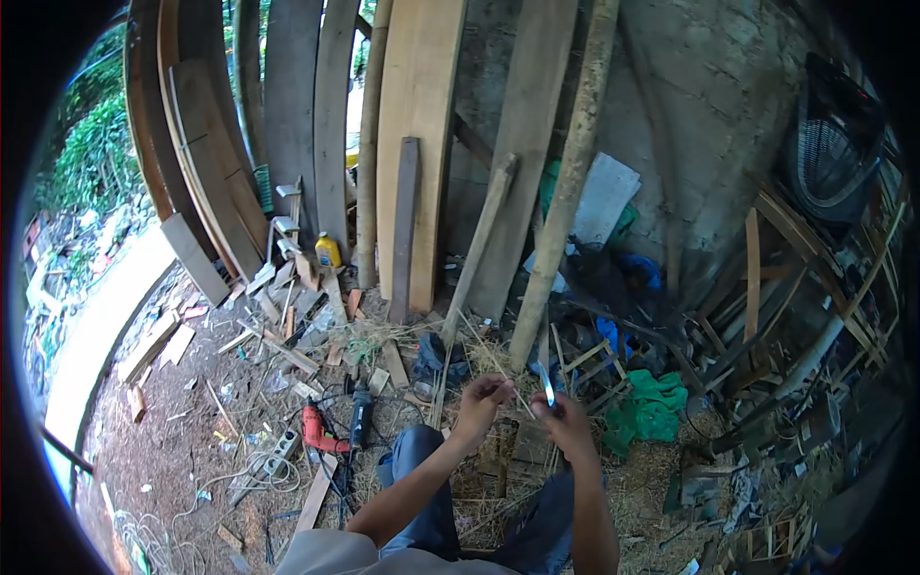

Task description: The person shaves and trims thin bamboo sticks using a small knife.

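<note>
My left hand (484, 398) is closed, with its fingers pinched on a thin pale strip (522, 401) that looks like split wood or bamboo. My right hand (565, 420) is wrapped round the handle of a knife (547, 385), whose bright blade points up and away from me. The two hands are held close together above my knees, the blade just right of the strip. Fingers hide the knife's handle. Shavings and thin offcuts (489, 359) lie on the ground beneath and beyond my hands.
Tall planks (417, 144) and a pole (575, 172) lean against the wall ahead. A red drill (321, 431), a dark power tool (361, 417) and a power strip (279, 454) lie at left. A green plastic sheet (647, 407) and stacked scrap wood are at right.
</note>
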`<action>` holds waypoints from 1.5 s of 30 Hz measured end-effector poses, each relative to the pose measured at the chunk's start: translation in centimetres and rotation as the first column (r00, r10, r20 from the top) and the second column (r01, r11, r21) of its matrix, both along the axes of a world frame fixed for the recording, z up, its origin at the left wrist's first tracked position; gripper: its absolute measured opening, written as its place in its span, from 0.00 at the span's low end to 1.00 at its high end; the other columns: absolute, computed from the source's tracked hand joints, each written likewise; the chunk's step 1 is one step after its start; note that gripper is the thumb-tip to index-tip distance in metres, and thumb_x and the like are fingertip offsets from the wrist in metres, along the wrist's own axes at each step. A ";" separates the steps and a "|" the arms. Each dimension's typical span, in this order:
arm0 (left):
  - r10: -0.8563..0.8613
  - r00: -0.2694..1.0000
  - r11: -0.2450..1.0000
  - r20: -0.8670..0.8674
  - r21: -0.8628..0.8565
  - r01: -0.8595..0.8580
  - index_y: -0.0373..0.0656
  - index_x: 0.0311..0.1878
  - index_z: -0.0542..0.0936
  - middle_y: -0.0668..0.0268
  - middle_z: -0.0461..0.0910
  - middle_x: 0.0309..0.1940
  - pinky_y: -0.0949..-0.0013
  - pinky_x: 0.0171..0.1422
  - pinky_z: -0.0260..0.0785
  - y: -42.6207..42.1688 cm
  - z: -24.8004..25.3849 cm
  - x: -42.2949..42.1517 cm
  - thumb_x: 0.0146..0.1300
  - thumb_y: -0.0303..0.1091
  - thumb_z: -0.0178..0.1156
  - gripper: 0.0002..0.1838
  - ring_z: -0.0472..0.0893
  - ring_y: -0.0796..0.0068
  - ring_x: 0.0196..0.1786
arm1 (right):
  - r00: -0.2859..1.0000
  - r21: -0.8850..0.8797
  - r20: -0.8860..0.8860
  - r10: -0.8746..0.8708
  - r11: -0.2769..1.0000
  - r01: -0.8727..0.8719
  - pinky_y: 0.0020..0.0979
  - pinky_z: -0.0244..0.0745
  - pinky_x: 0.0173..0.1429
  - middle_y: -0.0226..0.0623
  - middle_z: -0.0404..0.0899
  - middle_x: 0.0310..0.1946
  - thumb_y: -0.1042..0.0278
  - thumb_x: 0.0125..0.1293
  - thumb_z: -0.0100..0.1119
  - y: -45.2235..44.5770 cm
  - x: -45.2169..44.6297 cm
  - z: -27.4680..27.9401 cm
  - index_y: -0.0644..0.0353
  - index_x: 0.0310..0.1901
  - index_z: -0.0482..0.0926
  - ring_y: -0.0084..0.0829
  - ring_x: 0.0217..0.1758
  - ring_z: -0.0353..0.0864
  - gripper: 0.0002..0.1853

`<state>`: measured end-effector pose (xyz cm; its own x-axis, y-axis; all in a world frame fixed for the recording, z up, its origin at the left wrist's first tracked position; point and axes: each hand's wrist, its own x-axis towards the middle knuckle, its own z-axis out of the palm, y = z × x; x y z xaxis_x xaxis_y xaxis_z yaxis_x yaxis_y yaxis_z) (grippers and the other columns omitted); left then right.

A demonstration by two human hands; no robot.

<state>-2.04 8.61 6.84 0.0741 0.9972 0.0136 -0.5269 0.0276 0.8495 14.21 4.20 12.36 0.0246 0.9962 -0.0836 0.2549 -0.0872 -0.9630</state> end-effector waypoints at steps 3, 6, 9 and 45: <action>0.020 1.000 1.000 0.010 -0.014 -0.020 0.38 0.40 0.77 0.66 0.80 0.33 0.75 0.42 0.69 -0.1 -0.1 0.1 0.63 0.27 0.61 0.05 0.79 0.79 0.38 | 0.997 0.093 0.072 0.043 0.994 -0.049 0.22 0.56 0.22 0.20 0.68 0.19 0.64 0.60 0.66 0.7 0.4 -1.4 0.58 0.43 0.82 0.14 0.19 0.63 0.12; 0.015 1.000 1.000 0.001 -0.027 -0.015 0.39 0.39 0.76 0.66 0.81 0.34 0.75 0.43 0.70 -0.1 -0.6 -0.1 0.63 0.28 0.61 0.05 0.80 0.78 0.40 | 0.986 0.061 0.160 0.051 0.996 -0.061 0.25 0.62 0.28 0.26 0.73 0.23 0.62 0.59 0.66 0.7 0.9 -1.8 0.59 0.42 0.82 0.19 0.23 0.69 0.13; -0.007 0.998 1.000 -0.060 -0.026 0.005 0.39 0.39 0.76 0.66 0.80 0.34 0.74 0.42 0.70 0.2 -0.5 -1.6 0.65 0.31 0.60 0.06 0.80 0.78 0.39 | 0.978 -0.047 0.196 0.070 0.997 -0.062 0.29 0.67 0.35 0.32 0.79 0.27 0.60 0.59 0.66 0.7 1.6 -1.2 0.60 0.41 0.83 0.24 0.28 0.75 0.14; 0.069 0.722 0.940 -0.688 0.287 0.184 0.37 0.41 0.81 0.64 0.75 0.17 0.70 0.25 0.62 -6.1 4.7 -1.6 0.67 0.31 0.54 0.09 0.70 0.80 0.20 | 0.908 -0.036 -0.280 0.311 0.942 -0.333 0.19 0.53 0.20 0.24 0.69 0.20 0.66 0.71 0.52 -0.9 0.4 1.4 0.63 0.49 0.76 0.14 0.18 0.60 0.11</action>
